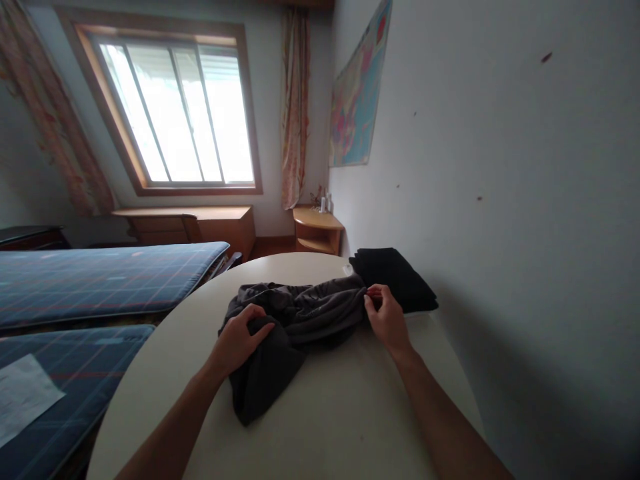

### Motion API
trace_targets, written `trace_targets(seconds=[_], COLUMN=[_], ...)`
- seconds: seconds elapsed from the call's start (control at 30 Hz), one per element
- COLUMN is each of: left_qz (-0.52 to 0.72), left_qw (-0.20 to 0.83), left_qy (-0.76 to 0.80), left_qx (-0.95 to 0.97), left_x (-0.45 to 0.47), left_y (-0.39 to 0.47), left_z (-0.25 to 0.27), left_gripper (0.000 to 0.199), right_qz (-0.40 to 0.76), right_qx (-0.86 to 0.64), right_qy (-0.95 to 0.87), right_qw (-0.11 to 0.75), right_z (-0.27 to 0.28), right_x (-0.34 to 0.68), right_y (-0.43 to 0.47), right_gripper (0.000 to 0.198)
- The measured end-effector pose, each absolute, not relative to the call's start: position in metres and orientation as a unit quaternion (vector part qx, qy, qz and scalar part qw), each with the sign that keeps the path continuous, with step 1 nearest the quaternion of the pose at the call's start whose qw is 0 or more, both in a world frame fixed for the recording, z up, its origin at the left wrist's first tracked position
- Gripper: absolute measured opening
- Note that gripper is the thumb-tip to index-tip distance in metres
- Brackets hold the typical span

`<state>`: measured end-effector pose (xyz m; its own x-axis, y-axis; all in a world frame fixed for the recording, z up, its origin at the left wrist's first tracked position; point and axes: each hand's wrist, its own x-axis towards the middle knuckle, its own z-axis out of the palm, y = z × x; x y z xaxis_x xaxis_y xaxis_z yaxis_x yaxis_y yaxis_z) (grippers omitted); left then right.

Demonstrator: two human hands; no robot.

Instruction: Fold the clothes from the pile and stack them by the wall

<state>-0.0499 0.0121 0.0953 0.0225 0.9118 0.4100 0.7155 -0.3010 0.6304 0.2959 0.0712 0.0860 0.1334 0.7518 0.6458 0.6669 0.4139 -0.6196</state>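
A crumpled dark grey garment (320,310) lies across the white round table (320,427), one corner hanging toward me on the left. What kind of garment it is, I cannot tell. My left hand (245,337) grips its left end, thumb and fingers closed around the cloth. At the right end, my right hand (385,313) pinches the edge of the fabric between thumb and fingertips. Just beyond my right hand sits a stack of folded black cloth (393,273), close to the wall.
A white wall (525,253) runs along the table's right side. On the left are blue plaid mattresses (100,277), one with a paper sheet (25,393) on it. A wooden desk (200,217) and a corner shelf (317,220) stand at the back.
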Motion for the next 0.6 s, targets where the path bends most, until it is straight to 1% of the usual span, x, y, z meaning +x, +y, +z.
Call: trace_targets(seconds=[0.07, 0.17, 0.2, 0.27, 0.3, 0.33, 0.37, 0.4, 0.5, 0.6], left_qz=[0.436, 0.503, 0.517, 0.537, 0.544, 0.549, 0.553, 0.557, 0.564, 0.574], left_qw=[0.112, 0.077, 0.068, 0.061, 0.060, 0.061, 0.062, 0.063, 0.068, 0.079], left_qy=[0.586, 0.626, 0.637, 0.652, 0.656, 0.658, 0.660, 0.661, 0.660, 0.651], left_qx=[0.674, 0.591, 0.567, 0.532, 0.520, 0.511, 0.505, 0.500, 0.491, 0.491], left_x=[-0.051, -0.056, -0.058, -0.062, -0.063, -0.064, -0.064, -0.064, -0.064, -0.062], left_y=[0.014, 0.018, 0.019, 0.020, 0.021, 0.021, 0.021, 0.021, 0.021, 0.021], left_z=[0.096, 0.098, 0.099, 0.099, 0.100, 0.100, 0.100, 0.100, 0.100, 0.102], left_gripper=[0.025, 0.031, 0.032, 0.035, 0.035, 0.036, 0.036, 0.037, 0.038, 0.038], right_qz=[0.058, 0.061, 0.059, 0.053, 0.048, 0.040, 0.030, 0.020, -0.009, -0.021], right_qx=[-0.504, -0.477, -0.476, -0.479, -0.480, -0.483, -0.485, -0.487, -0.473, -0.425], right_qy=[-0.708, -0.793, -0.812, -0.837, -0.844, -0.847, -0.848, -0.847, -0.845, -0.857], right_qw=[0.492, 0.376, 0.333, 0.259, 0.234, 0.218, 0.212, 0.214, 0.247, 0.291], right_z=[0.084, 0.081, 0.080, 0.077, 0.075, 0.074, 0.072, 0.071, 0.072, 0.080], right_x=[0.291, 0.283, 0.281, 0.278, 0.276, 0.275, 0.274, 0.274, 0.273, 0.273], right_y=[0.069, 0.063, 0.060, 0.056, 0.055, 0.055, 0.055, 0.055, 0.057, 0.058], right_gripper=[0.027, 0.038, 0.045, 0.073, 0.088, 0.099, 0.102, 0.099, 0.071, 0.050])
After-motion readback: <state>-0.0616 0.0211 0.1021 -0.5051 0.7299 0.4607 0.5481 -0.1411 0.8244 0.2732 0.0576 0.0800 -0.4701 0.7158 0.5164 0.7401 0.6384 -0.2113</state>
